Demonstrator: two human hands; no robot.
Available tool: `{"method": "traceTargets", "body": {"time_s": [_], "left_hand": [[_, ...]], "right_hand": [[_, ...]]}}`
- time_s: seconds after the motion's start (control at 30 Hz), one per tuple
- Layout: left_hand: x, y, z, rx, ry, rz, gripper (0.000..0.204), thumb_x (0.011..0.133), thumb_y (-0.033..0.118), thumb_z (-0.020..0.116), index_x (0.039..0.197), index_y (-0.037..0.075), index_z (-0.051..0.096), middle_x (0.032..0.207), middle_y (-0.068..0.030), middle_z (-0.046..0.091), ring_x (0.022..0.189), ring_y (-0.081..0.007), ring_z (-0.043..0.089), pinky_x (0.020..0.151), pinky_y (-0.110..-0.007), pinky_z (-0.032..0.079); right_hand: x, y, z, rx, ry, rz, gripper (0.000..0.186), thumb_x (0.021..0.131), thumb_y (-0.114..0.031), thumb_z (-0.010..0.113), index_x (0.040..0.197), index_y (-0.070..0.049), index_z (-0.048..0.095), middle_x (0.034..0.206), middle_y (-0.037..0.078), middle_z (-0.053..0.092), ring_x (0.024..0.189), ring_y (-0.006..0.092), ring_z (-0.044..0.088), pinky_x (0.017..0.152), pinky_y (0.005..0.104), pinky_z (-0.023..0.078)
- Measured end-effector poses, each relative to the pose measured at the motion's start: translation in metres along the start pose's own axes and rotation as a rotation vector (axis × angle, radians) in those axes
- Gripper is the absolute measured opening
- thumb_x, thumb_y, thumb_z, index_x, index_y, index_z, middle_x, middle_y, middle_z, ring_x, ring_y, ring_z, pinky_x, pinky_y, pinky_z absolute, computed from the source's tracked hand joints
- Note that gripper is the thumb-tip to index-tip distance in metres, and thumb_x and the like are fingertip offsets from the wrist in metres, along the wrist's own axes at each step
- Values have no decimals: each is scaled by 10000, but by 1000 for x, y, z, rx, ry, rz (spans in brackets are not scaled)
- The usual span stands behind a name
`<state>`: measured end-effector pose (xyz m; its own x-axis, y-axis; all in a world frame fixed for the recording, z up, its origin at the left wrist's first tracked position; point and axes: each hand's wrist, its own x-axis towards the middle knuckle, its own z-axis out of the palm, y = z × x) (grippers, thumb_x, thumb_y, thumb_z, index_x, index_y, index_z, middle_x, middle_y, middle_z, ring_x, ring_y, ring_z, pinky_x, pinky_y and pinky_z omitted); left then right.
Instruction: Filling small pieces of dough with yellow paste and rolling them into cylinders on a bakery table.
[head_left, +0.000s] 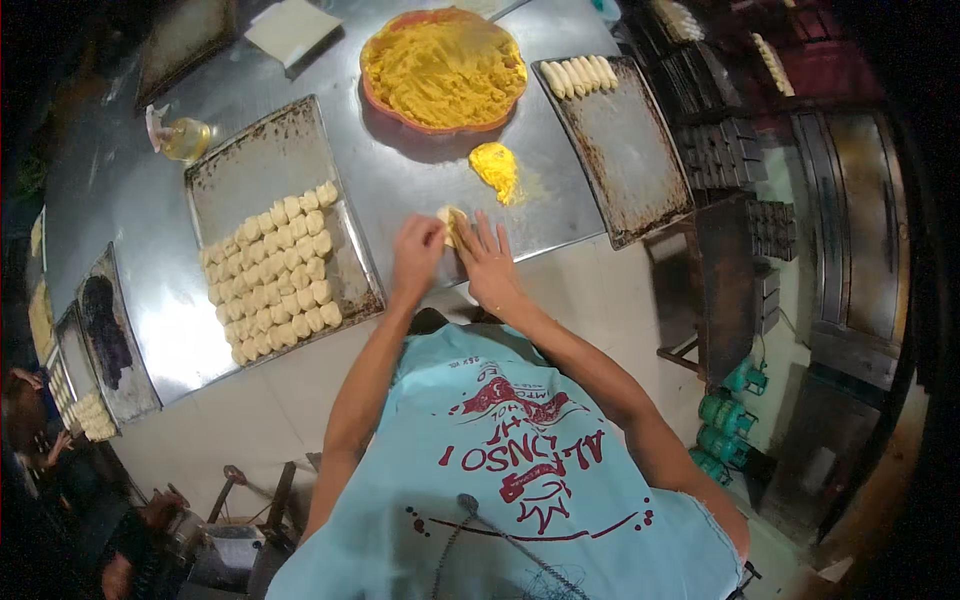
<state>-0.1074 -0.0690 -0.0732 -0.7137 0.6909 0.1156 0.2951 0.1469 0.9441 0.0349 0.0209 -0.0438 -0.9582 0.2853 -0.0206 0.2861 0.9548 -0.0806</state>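
Observation:
A small flattened piece of pale dough (449, 216) lies on the metal table near its front edge. My left hand (417, 258) is at its left side, with fingers bent together and pinching the dough's edge, partly hidden. On the other side, my right hand (489, 268) rests flat with its fingers stretched out and apart, the nearest ones touching the dough. Just beyond the hands is a smeared mound of yellow filling (495, 172). Farther back stands a wide orange bowl (440, 128) heaped with more yellow filling (445, 62).
Rows of dough pieces (270, 270) fill the near part of a worn baking tray (250, 150) on the left. Another tray (630, 150) at right holds several rolled dough sticks (580, 75). A spray bottle (183, 138) stands at back left. Green gas cylinders (725, 415) are at lower right.

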Motion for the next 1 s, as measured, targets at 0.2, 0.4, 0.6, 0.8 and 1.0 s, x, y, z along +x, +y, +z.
{"method": "traceTargets", "body": {"time_s": [0.2, 0.4, 0.6, 0.8, 1.0], "left_hand": [[-13, 18, 32, 663, -187, 219, 219, 894, 129, 587, 1083, 51, 665, 1089, -129, 607, 1056, -363, 584, 847, -467, 506], [32, -21, 20, 748, -286, 525, 529, 891, 261, 655, 1373, 69, 555, 1488, -146, 464, 1452, -384, 304, 1150, -540, 301], [23, -36, 28, 883, -349, 426, 566, 893, 285, 664, 1404, 79, 537, 1552, -132, 409, 1494, -385, 240, 1188, -556, 239], [28, -40, 10, 779, -319, 466, 539, 894, 268, 668, 1370, 38, 561, 1538, -139, 432, 1486, -404, 254, 1187, -572, 221], [21, -25, 25, 684, -273, 368, 526, 893, 286, 678, 1325, 2, 582, 1523, -163, 445, 1472, -418, 280, 1177, -603, 209]], "right_hand": [[-32, 22, 11, 108, 11, 108, 585, 852, -103, 564, 1435, -87, 521, 1589, 268, 253, 1472, 483, 226, 1128, 650, 271], [-35, 56, 9, 307, 43, 58, 639, 744, -25, 655, 1364, -174, 610, 1596, 278, 240, 1475, 471, 235, 1153, 598, 275], [-58, 86, 21, 482, 183, 141, 606, 691, 15, 662, 1281, -125, 669, 1548, 303, 314, 1445, 465, 298, 1168, 518, 294], [-29, 48, 10, 498, 193, 268, 505, 738, -2, 635, 1233, -84, 693, 1514, 322, 358, 1398, 457, 377, 1118, 490, 377], [0, 3, 29, 117, 49, 239, 583, 784, -112, 662, 1353, -23, 576, 1544, 281, 343, 1430, 489, 313, 1071, 651, 348]]}}
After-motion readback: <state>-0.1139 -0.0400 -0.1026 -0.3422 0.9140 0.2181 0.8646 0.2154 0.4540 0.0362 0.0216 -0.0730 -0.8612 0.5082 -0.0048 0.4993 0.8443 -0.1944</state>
